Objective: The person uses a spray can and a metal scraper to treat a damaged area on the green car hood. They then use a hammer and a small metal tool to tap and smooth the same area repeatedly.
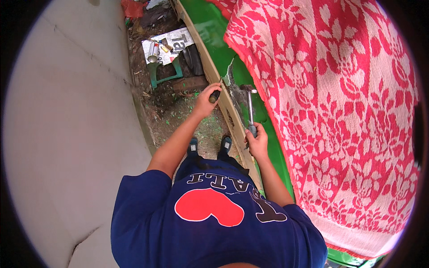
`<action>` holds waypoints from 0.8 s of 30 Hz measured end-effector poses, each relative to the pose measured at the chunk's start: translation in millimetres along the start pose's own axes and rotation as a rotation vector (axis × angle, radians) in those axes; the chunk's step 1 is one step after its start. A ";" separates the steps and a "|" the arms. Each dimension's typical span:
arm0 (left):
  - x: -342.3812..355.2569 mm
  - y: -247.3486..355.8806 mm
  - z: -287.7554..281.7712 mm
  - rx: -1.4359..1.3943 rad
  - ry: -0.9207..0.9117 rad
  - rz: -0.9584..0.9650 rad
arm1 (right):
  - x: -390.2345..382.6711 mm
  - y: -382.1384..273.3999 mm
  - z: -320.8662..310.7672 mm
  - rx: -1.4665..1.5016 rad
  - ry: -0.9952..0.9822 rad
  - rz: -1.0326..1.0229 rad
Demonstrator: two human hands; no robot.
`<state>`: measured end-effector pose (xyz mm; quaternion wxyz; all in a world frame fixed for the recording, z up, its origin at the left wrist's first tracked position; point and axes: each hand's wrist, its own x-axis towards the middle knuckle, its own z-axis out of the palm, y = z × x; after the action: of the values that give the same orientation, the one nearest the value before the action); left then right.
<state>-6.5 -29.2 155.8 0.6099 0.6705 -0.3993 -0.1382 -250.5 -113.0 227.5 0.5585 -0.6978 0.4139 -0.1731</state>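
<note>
In my left hand (207,101) is a tool with a thick dark handle (214,97). Its thin shaft points up toward the edge of a green painted surface (211,29), and its tip is too small to make out. My right hand (258,142) grips a hammer (250,106) by its grey grip. The hammer's head lies over a worn grey patch of the green surface, a short way right of my left hand; I cannot tell whether it touches. Beside that patch, a strip of green coating (229,73) looks torn or peeled up.
A long beige edge (210,62) borders the green surface. A red-and-pink floral cloth (330,111) covers the right side. On the left, a green stool (166,78) bears a white printed sheet and a spray can (153,52). A grey wall (76,120) stands beyond; green flakes dot the ground.
</note>
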 end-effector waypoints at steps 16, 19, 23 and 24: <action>27.0 -9.1 18.5 0.117 -0.164 0.024 | 36.0 29.0 -23.5 -0.135 -0.083 -0.030; 22.9 -10.5 25.1 0.094 -0.125 0.009 | 28.9 -1.3 -24.3 -0.117 -0.138 0.114; 26.1 -9.3 28.6 0.098 -0.128 -0.002 | 33.2 17.2 -20.1 -0.112 -0.136 -0.002; 25.1 -11.0 29.6 0.100 -0.137 0.002 | 32.3 21.9 -21.8 -0.137 -0.135 0.010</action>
<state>-6.3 -68.5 146.7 0.5468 0.6889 -0.4471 -0.1631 -255.0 -152.5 207.0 0.5370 -0.7424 0.3894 -0.0942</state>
